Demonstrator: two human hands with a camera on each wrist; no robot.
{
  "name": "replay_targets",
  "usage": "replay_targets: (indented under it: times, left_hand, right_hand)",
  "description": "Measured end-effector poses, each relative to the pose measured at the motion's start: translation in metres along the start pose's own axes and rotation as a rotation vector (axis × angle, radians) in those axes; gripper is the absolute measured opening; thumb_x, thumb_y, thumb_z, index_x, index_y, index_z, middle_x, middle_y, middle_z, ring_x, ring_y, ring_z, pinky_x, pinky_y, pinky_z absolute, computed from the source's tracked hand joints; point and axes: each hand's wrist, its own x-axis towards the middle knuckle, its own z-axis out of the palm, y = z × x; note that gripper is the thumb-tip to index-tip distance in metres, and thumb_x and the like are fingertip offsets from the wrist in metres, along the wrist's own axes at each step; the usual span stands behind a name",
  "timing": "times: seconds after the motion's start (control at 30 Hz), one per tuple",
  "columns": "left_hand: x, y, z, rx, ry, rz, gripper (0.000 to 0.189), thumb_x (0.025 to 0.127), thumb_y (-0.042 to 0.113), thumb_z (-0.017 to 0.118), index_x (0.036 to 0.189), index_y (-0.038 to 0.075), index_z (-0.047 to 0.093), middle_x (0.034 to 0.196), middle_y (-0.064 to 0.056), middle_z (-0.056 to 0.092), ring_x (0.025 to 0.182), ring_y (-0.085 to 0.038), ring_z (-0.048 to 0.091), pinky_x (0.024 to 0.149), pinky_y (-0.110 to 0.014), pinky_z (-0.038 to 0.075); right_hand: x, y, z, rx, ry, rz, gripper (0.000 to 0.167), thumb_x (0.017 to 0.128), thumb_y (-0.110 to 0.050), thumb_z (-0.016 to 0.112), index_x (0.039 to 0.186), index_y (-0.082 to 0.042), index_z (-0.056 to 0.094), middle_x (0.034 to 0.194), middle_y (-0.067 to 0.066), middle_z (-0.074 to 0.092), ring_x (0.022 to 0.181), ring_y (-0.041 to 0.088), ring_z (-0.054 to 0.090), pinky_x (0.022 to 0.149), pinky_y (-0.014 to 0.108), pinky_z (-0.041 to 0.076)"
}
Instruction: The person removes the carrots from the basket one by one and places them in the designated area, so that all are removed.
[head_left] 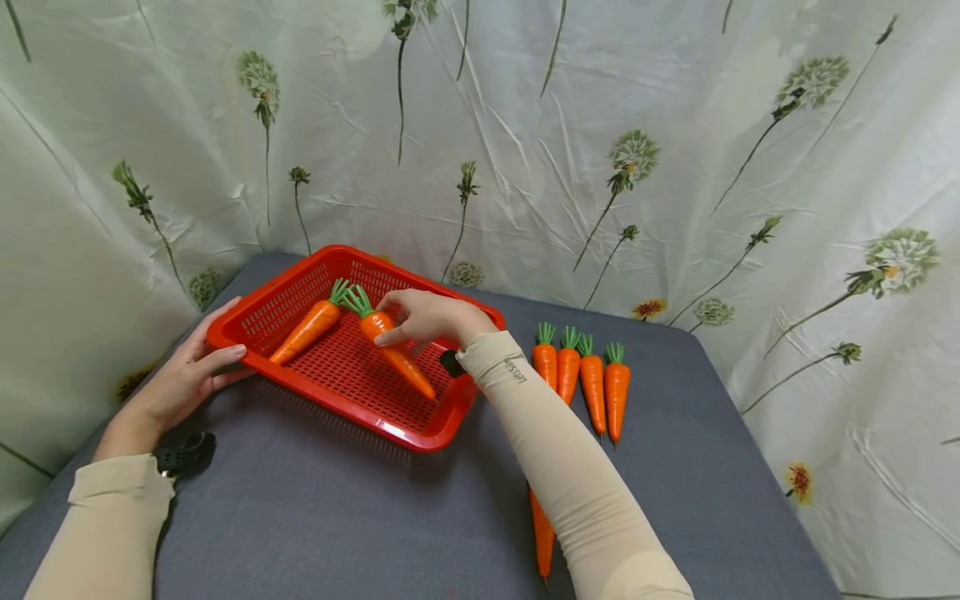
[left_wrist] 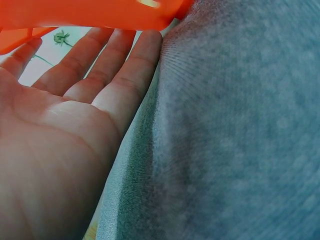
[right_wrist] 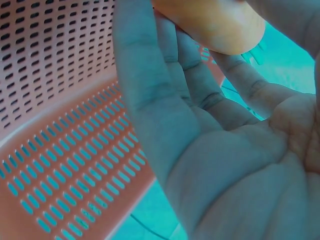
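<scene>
A red plastic basket [head_left: 345,404] with slotted walls is on the grey table, and one orange carrot [head_left: 307,332] with a green top lies inside along its left. Over the basket floor, my right hand [head_left: 431,317] pinches a second carrot [head_left: 405,368] between thumb and fingers, its green top pointing to the back left. In the right wrist view this carrot [right_wrist: 220,25] sits at the fingertips, beside the slotted basket wall [right_wrist: 80,165]. My left hand [head_left: 187,375] holds the basket's left corner, thumb at the rim and fingers along the outside [left_wrist: 125,85].
To the right of the basket several carrots [head_left: 617,392] lie side by side, tops toward the back. Another carrot [head_left: 542,533] lies nearer the front, partly hidden by my right forearm. A pale curtain [head_left: 525,125] with dandelion prints hangs behind the table [head_left: 315,517].
</scene>
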Motion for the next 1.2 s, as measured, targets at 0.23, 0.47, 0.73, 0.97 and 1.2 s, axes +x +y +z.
replay_targets:
  times: [0.23, 0.47, 0.73, 0.97, 1.2]
  left_hand:
    - [-0.001, -0.001, 0.000, -0.017, -0.004, 0.008, 0.078, 0.112, 0.013, 0.049, 0.174, 0.033, 0.005, 0.172, -0.004, 0.021, 0.124, 0.011, 0.056, 0.090, -0.017, 0.060]
    - [-0.001, -0.002, 0.000, -0.015, -0.004, 0.005, 0.078, 0.113, 0.012, 0.048, 0.174, 0.031, 0.004, 0.173, -0.005, 0.018, 0.124, 0.012, 0.056, 0.090, -0.017, 0.060]
    - [0.000, -0.001, 0.000, -0.058, -0.021, 0.029, 0.078, 0.112, 0.009, 0.047, 0.175, 0.029, 0.005, 0.171, -0.004, 0.021, 0.126, 0.011, 0.056, 0.091, -0.018, 0.060]
    - [0.000, -0.002, -0.001, -0.066, -0.028, 0.042, 0.078, 0.112, 0.008, 0.047, 0.175, 0.029, 0.005, 0.169, -0.001, 0.024, 0.126, 0.010, 0.057, 0.091, -0.018, 0.060]
    - [0.000, -0.003, -0.001, -0.082, -0.037, 0.051, 0.078, 0.112, 0.007, 0.046, 0.175, 0.028, 0.005, 0.167, 0.000, 0.027, 0.127, 0.009, 0.058, 0.090, -0.020, 0.061]
  right_hand:
    - [-0.012, 0.008, -0.006, -0.017, 0.000, -0.019, 0.058, 0.103, -0.021, 0.074, 0.155, -0.011, 0.048, 0.131, 0.013, 0.064, 0.111, 0.021, 0.068, 0.096, 0.040, 0.064]
    - [-0.021, 0.016, -0.012, 0.032, 0.034, -0.047, 0.057, 0.103, -0.017, 0.073, 0.154, -0.009, 0.048, 0.123, 0.015, 0.067, 0.102, 0.021, 0.070, 0.090, 0.039, 0.065]
    - [-0.030, 0.021, -0.018, 0.051, 0.077, -0.094, 0.055, 0.104, -0.017, 0.072, 0.152, -0.008, 0.047, 0.121, 0.015, 0.066, 0.104, 0.023, 0.071, 0.085, 0.036, 0.066]
    - [-0.035, 0.021, -0.021, 0.059, 0.116, -0.096, 0.057, 0.104, -0.019, 0.073, 0.154, -0.009, 0.047, 0.123, 0.015, 0.058, 0.097, 0.024, 0.070, 0.085, 0.038, 0.066]
    - [-0.039, 0.022, -0.026, 0.050, 0.128, -0.109, 0.057, 0.105, -0.019, 0.072, 0.154, -0.009, 0.047, 0.123, 0.016, 0.059, 0.096, 0.027, 0.070, 0.095, 0.052, 0.064]
